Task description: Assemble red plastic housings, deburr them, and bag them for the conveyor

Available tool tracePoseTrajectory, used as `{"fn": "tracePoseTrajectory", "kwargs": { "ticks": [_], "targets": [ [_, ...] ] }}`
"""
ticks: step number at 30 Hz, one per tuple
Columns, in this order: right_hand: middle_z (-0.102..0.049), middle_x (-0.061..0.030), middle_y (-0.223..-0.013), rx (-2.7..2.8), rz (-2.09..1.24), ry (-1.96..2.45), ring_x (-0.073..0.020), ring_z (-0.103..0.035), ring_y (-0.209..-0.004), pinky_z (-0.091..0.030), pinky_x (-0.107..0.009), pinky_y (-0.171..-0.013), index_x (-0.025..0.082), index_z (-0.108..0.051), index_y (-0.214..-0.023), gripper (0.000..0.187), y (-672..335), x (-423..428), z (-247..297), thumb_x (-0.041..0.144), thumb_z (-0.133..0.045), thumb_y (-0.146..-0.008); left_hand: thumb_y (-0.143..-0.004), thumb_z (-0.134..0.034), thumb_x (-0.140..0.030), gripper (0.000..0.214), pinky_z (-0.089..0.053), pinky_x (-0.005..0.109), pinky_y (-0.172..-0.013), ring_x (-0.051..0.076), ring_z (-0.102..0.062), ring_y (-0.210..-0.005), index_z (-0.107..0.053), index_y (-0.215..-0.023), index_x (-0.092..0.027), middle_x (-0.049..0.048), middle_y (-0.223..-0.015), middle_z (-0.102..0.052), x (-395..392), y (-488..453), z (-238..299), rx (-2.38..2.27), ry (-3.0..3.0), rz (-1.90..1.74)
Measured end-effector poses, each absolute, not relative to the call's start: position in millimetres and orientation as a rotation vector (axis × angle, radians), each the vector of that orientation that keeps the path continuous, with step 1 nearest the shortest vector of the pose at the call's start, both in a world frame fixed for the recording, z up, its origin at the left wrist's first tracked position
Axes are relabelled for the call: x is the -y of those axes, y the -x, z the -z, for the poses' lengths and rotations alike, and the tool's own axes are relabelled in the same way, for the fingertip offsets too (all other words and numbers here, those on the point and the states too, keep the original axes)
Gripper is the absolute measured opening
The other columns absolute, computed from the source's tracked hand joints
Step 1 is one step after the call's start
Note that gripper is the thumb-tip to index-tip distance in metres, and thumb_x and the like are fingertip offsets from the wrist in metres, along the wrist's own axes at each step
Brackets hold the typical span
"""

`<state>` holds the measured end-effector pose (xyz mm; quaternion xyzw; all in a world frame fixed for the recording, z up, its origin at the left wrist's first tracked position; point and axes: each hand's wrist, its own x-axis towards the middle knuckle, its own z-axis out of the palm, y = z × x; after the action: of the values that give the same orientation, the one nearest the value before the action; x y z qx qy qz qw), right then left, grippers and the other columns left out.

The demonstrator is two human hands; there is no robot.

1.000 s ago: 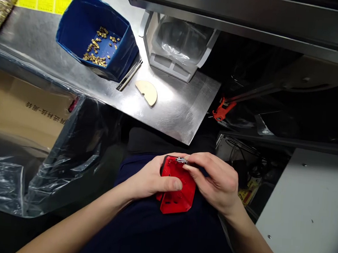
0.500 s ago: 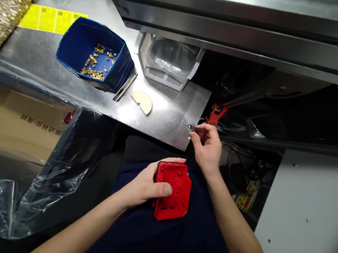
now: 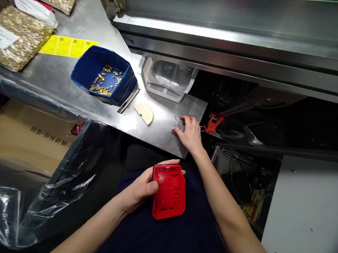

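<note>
My left hand (image 3: 142,188) grips a red plastic housing (image 3: 169,194) by its left side, thumb over the rim. The shell's hollow inside faces up, showing small posts and slots, and it is held above my lap. Over the right end of the metal table (image 3: 162,135), my right hand (image 3: 190,134) is open, thumb and fingers apart. Between them a small shiny metal tool, like nail clippers (image 3: 179,120), lies at the tabletop; part of it is hidden by the fingers. A pale half-round disc (image 3: 144,113) lies to the left of that hand.
A blue bin (image 3: 125,85) holds small brass pieces (image 3: 102,86). Beside it lies a utility knife (image 3: 129,100). A grey bin (image 3: 162,93) contains clear plastic bags. Bags of brass parts (image 3: 32,38) sit far left, a plastic-lined carton (image 3: 25,130) below. An orange-handled tool (image 3: 213,124) is right.
My right hand has moved left and onto the tabletop, its fingers parting around the metal tool. My left thumb has shifted toward the red housing's edge. The camera view has shifted.
</note>
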<state>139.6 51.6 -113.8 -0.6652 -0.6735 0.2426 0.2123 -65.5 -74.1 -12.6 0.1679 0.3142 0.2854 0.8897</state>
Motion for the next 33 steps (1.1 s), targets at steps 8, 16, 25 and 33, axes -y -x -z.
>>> {"fn": "tracePoseTrajectory", "kwargs": {
  "ticks": [8,16,25,33],
  "targets": [
    [-0.070,-0.0034,-0.103,1.659,-1.205,1.377,-0.0204,-0.065,-0.096,-0.050,-0.035,-0.088,0.026,-0.067,-0.110,0.016,-165,53,12,0.031,-0.053,-0.105,-0.080,-0.085,-0.052,0.080,-0.051,0.044,-0.102,0.037,-0.063,-0.124,-0.054,-0.146,-0.018,0.0189,-0.138,-0.066,74,65,22,-0.790,-0.154,-0.676],
    [-0.077,-0.0022,-0.099,1.759,-1.315,1.313,-0.0232,-0.066,-0.104,-0.046,-0.040,-0.099,0.026,-0.077,-0.103,0.015,-147,79,4,0.033,-0.064,-0.101,-0.089,-0.066,-0.070,0.064,-0.051,0.038,-0.099,0.030,-0.067,-0.111,-0.071,-0.121,-0.015,0.0136,-0.118,-0.074,59,52,24,-1.040,-0.057,-0.668],
    [-0.074,-0.0066,-0.082,0.835,-1.740,1.241,-0.0228,-0.067,-0.077,-0.057,-0.034,-0.071,0.021,-0.079,-0.090,0.040,-151,56,28,0.056,-0.061,-0.098,-0.100,-0.054,-0.062,0.057,-0.040,0.048,-0.114,0.032,-0.056,-0.132,-0.061,-0.141,-0.023,0.0146,-0.144,-0.061,65,67,22,-0.966,-0.214,-0.783],
    [-0.077,-0.0078,-0.099,1.212,-1.585,1.180,-0.0244,-0.070,-0.091,-0.055,-0.037,-0.088,0.025,-0.081,-0.094,0.033,-136,69,28,0.052,-0.063,-0.098,-0.087,-0.080,-0.051,0.084,-0.045,0.049,-0.111,0.036,-0.055,-0.135,-0.038,-0.157,-0.032,0.0161,-0.155,-0.049,68,68,18,-0.779,-0.283,-0.865]
  ]
}}
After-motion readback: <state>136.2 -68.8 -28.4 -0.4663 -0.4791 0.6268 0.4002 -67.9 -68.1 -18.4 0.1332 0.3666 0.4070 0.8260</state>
